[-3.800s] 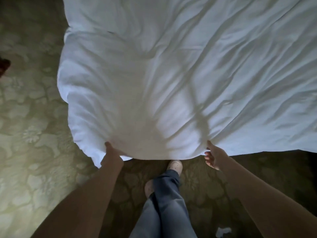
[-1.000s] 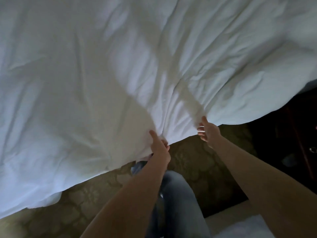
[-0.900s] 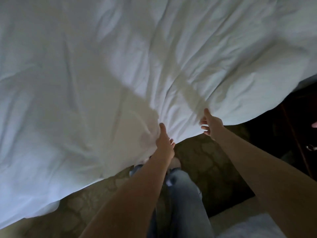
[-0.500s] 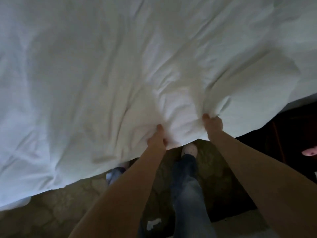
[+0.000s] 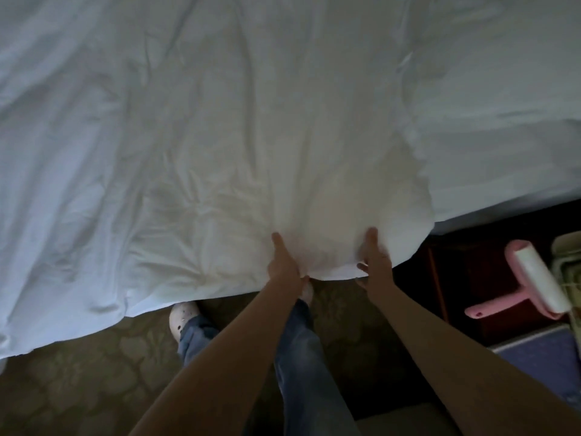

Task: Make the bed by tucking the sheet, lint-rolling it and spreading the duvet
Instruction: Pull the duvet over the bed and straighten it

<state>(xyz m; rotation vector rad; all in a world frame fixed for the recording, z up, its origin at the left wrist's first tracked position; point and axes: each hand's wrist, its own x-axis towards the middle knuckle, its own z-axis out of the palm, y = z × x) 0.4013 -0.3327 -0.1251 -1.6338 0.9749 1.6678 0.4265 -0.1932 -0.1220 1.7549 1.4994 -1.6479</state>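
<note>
At the near edge of the bed, in the head view, the white duvet [image 5: 220, 136] covers most of the mattress, and its hem hangs over toward the patterned carpet [image 5: 78, 382]. Both hands hold that hem close to the duvet's right corner. The left hand [image 5: 283, 262] has its thumb flat on top and its fingers out of sight beneath the cloth, apparently clamped on the duvet. The right hand [image 5: 375, 259] pinches it likewise, its fingers [image 5: 361, 266] curled under the edge. To the right the sheet [image 5: 503, 146] lies bare, not yet covered. The pink lint roller [image 5: 534, 284] rests on a dark wooden surface [image 5: 465, 278], well apart from the hands.

The step in hand looks like spreading the duvet. To do it well, I judge the corner should be drawn right and a little nearer until it hides the bare sheet, with both grips firm and level so the hem falls straight. The hands sit close together, so setting them wider apart would likely pull more evenly and flatten the creases at the left.
</note>
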